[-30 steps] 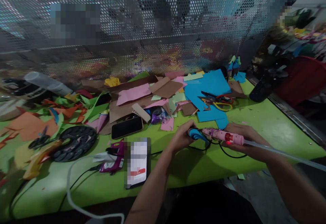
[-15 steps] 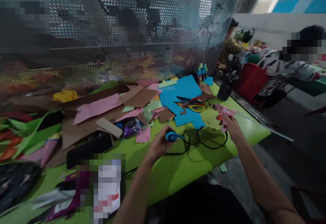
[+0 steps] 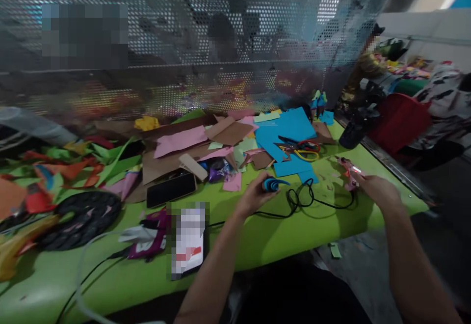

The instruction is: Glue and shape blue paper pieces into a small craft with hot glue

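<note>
My left hand (image 3: 253, 195) is closed around a small rolled strip of blue paper (image 3: 271, 184) just above the green table (image 3: 279, 235). Off to the right, my right hand (image 3: 375, 190) grips a pink glue gun (image 3: 349, 172) with a red light on it, close to the table's right edge. The gun's black cord (image 3: 309, 199) loops on the table between the two hands.
Sheets of blue paper (image 3: 283, 135), pink and brown paper and red-and-yellow scissors (image 3: 303, 149) lie behind the hands. A dark phone (image 3: 171, 190), a second phone (image 3: 187, 240) and a black round tray (image 3: 83, 216) sit to the left. A perforated metal screen (image 3: 206, 44) backs the table. Other people sit at the far right.
My right hand has carried the glue gun away from the blue roll toward the table's right edge, and the cord trails out. My left hand has kept the roll. The view has swung about.
</note>
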Demonstrator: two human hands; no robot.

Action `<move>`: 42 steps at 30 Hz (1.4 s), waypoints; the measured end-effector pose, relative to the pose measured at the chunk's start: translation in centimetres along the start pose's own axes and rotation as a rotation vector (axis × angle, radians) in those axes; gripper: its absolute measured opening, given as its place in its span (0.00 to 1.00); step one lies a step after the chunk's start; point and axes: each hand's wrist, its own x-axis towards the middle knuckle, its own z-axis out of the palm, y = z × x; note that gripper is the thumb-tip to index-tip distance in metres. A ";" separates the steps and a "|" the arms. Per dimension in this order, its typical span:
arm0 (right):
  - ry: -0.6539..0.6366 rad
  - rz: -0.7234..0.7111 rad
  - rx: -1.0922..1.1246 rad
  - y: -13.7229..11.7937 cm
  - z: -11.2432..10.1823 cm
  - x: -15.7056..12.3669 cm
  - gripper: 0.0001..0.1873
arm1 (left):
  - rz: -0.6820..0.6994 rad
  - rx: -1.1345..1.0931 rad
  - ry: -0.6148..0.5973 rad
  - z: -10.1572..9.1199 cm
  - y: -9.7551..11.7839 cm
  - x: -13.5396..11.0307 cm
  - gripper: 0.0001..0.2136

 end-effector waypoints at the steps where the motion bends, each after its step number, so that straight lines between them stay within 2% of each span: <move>1: -0.029 -0.042 -0.048 -0.1 -0.4 -0.5 0.33 | 0.010 -0.005 0.004 0.0 -0.2 0.0 0.20; 3: 0.071 -0.118 -0.079 -1.1 -1.1 -1.7 0.30 | 0.026 0.001 0.002 0.1 -0.4 0.0 0.19; 5: 0.182 -0.365 0.095 -3.1 -1.5 -3.1 0.22 | 0.028 0.047 -0.012 0.2 -0.6 -0.1 0.17; 7: 0.143 -0.616 0.315 -5.8 -1.4 -4.6 0.17 | 0.022 0.094 -0.025 0.3 -0.6 -0.1 0.15; 10: 0.085 -0.925 0.452 -10.2 -0.5 -6.6 0.16 | 0.014 0.121 -0.036 0.3 -0.4 -0.1 0.13; 14: 0.057 -1.110 0.572 -14.2 1.2 -8.2 0.18 | -0.001 0.168 -0.075 0.1 0.3 -0.3 0.10; 19: 0.183 -1.166 0.651 -15.9 2.5 -8.5 0.08 | 0.032 0.230 -0.113 0.1 1.0 -0.4 0.05; 23: 0.269 -1.160 0.639 -16.1 2.9 -8.5 0.06 | 0.030 0.306 -0.149 0.2 1.2 -0.3 0.03; 29: 0.317 -1.159 0.587 -16.1 3.2 -8.8 0.05 | -0.004 0.381 -0.202 0.1 1.3 -0.2 0.03; 42: 0.342 -1.148 0.595 -16.1 4.0 -8.8 0.06 | 0.000 0.367 -0.204 0.2 1.2 -0.3 0.07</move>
